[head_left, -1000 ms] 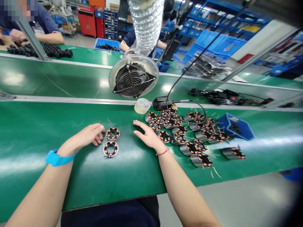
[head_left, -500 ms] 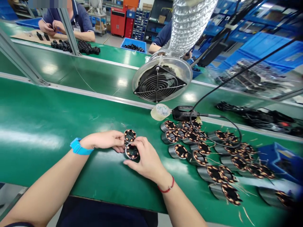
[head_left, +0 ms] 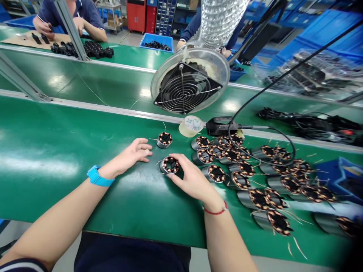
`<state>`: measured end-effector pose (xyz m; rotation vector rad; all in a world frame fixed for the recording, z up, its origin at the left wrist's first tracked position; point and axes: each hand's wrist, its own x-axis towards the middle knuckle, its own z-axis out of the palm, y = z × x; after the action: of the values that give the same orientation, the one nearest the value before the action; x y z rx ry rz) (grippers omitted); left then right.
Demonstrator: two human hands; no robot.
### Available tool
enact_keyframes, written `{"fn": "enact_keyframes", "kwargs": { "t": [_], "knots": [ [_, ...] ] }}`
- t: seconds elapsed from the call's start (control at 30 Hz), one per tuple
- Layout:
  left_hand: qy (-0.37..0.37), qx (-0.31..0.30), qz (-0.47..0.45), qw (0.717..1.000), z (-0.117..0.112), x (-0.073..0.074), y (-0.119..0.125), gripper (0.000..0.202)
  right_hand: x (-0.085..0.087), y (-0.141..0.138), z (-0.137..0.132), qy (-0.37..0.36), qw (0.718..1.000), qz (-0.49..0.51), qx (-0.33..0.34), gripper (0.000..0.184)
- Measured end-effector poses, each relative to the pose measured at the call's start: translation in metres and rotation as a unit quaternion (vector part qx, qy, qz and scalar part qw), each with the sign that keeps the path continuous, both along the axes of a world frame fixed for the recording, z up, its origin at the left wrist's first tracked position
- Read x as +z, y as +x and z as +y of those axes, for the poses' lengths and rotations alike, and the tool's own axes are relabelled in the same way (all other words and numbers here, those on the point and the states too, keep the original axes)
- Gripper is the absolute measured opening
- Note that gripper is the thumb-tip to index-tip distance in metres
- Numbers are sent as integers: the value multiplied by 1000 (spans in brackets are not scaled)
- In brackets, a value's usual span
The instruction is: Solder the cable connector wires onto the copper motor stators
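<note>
My right hand (head_left: pixel 188 175) has its thumb and fingers around a motor stator (head_left: pixel 169 165), a steel ring with copper windings and a black core. This stator is on the green bench top, its open end up, with thin wire ends sticking out on its left. My left hand (head_left: pixel 138 152) is held apart from it, fingers spread and holding nothing. Just beyond my left fingertips stands a second stator (head_left: pixel 164 139), upright, with loose wires at its left and back. To the right of my right hand are several more stators (head_left: pixel 216 173) in rough rows.
A round fume extractor with a fan grille (head_left: pixel 184 92) hangs above the bench. Behind the stators lie a roll of clear tape (head_left: pixel 190 125), a black tool (head_left: pixel 221 125) and a looped cable. A blue bin (head_left: pixel 340 179) sits far right. Two co-workers sit across the bench.
My left hand has let go of the back stator and opened. The two stators, close together before, now stand apart. My right hand has moved right with its stator.
</note>
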<state>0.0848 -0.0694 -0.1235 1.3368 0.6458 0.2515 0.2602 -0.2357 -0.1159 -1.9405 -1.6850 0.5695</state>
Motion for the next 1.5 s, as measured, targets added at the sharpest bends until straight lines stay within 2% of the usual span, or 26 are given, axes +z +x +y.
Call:
{"fn": "enact_keyframes", "kwargs": {
  "t": [0.03,0.07,0.17,0.23,0.33,0.43,0.57,0.63,0.7,0.77,0.83,0.97,1.03,1.13,1.3,1.4,1.5],
  "knots": [
    [2,-18,28,999,1,2,-1,39,1,-2,1,1,1000,-2,0,46],
    [10,-60,54,997,2,4,-2,34,2,-3,3,2,1000,-2,1,45],
    [69,-216,93,969,2,12,-7,31,5,-9,4,-3,1000,2,17,43],
    [110,-259,102,954,1,17,-8,26,6,-12,4,-7,1000,9,27,43],
    [159,-247,110,950,2,22,-9,22,7,-13,2,-4,999,12,31,43],
    [161,-208,111,958,3,25,-8,20,6,-14,3,-5,999,10,30,44],
    [44,-172,64,982,-3,21,-4,17,4,-19,5,-12,999,7,42,45],
    [-23,-155,31,987,-8,16,-2,16,5,-24,6,-13,998,16,65,45],
    [-54,-142,14,988,-11,13,-1,18,6,-28,6,-13,997,22,75,46],
    [-40,-140,20,989,-12,14,-2,22,7,-29,6,-14,998,17,66,45],
    [4,-157,49,986,-10,19,-4,25,7,-28,5,-16,999,-1,46,43],
    [67,-259,100,959,-4,31,-10,29,6,-24,4,-17,999,-31,10,43],
    [78,-278,98,952,-2,33,-11,28,4,-23,4,-16,999,-34,4,44],
    [68,-241,87,964,-5,30,-7,29,3,-24,5,-13,999,-30,3,43],
    [33,-182,62,981,-18,13,1,34,3,-26,6,-6,1000,-20,14,40],
    [45,-174,61,982,-20,10,1,37,3,-26,5,-13,1000,-20,7,43],
    [84,-202,83,972,-13,17,-4,38,2,-25,5,-18,999,-26,-5,45]
  ]
}}
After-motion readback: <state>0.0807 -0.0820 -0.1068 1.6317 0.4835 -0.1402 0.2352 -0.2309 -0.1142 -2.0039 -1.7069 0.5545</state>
